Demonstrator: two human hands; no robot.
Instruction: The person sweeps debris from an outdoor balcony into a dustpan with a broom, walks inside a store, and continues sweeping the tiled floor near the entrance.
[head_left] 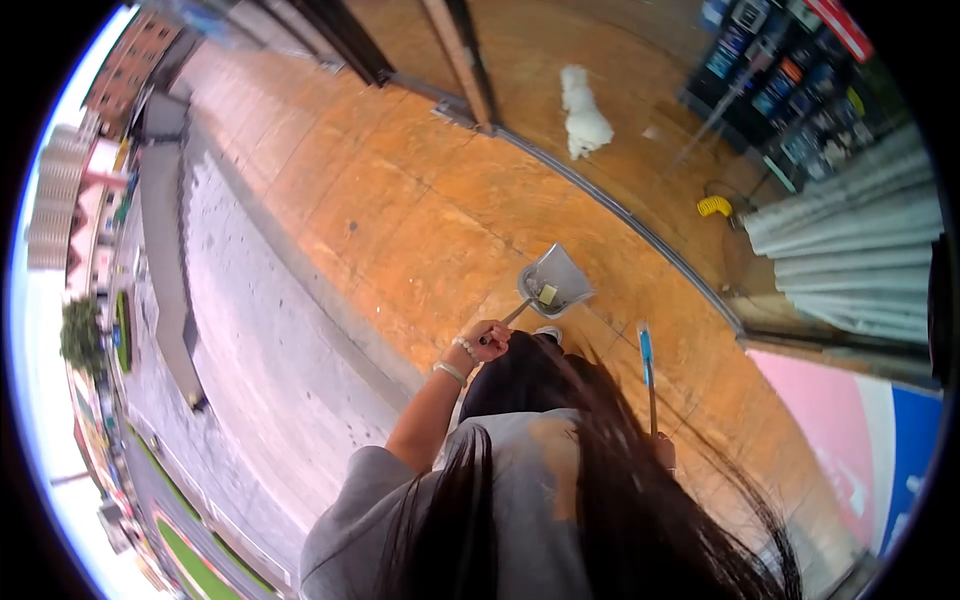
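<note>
Fingers wrapped round its handle, my left hand [488,341] holds a long-handled grey dustpan [568,272] low over the orange tiles in front of my feet. Inside the pan lie a small yellowish piece [547,294] and some grey debris. On the other side, my right hand [665,451] is closed on the stick of a broom [646,352] with a blue head, though my long hair partly covers that hand. The broom head is to the right of the dustpan, apart from it.
A curved metal door track [620,207] runs along the right, with a white fluffy dog [584,112] beyond it. Pale curtains [840,245], a yellow coiled hose [714,206] and a goods rack [770,90] stand indoors. Grey pavement [260,310] stretches left.
</note>
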